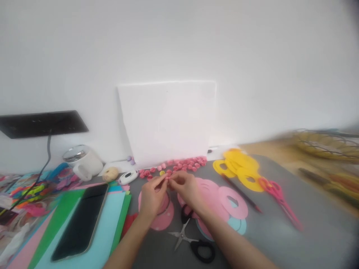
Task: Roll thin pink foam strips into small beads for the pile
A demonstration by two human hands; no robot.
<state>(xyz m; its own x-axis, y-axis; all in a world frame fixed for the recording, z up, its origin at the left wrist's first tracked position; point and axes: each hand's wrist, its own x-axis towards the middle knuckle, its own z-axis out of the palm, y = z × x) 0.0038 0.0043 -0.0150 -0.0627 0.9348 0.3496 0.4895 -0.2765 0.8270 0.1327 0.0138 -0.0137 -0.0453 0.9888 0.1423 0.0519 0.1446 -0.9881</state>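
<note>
My left hand [153, 196] and my right hand [187, 187] meet at the middle of the desk, fingertips pinched together around a small pink paper piece [167, 178]. Most of that piece is hidden by the fingers. Just behind them lies a row of small rolled pink paper flowers [190, 164], with one yellow bit among them. Under my left hand sits a pink paper disc [162, 222] with a round object on it, partly covered. Beneath my right forearm are pink paper rings [234, 203] over light blue ones. Black-handled scissors [182, 235] lie partly open between my forearms.
Yellow paper rings [242, 166], a dark pencil [242, 194] and pink scissors [282, 201] lie to the right. At left, a phone [81, 224] rests on coloured sheets [108, 228], near a white mug [86, 162]. A white board [171, 123] leans against the wall.
</note>
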